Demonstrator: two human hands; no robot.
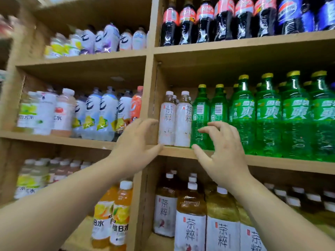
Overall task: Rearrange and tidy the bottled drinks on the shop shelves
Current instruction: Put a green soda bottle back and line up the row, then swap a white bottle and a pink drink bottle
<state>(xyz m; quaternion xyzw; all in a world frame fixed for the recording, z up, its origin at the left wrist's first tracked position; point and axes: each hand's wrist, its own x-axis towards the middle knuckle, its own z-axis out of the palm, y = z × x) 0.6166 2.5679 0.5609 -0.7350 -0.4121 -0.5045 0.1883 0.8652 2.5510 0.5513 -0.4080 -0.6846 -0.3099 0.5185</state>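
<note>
Both hands raised to middle shelf, right bay. Left hand [136, 142] spread wide, holding nothing; thumb near the base of the two white-label tea bottles [166, 122], contact unclear. Right hand [223, 154] loosely clawed and empty, in front of the nearest green soda bottles [200, 120]. Likely step: square up the tea pair. Best to grip low on the body, slide along the shelf board [272, 162], and turn labels forward. Obstacles: upright divider [152, 78] tight on the left, soda packed just beside on the right. Cola bottles [204, 22] above, larger tea bottles [190, 214] below.
</note>
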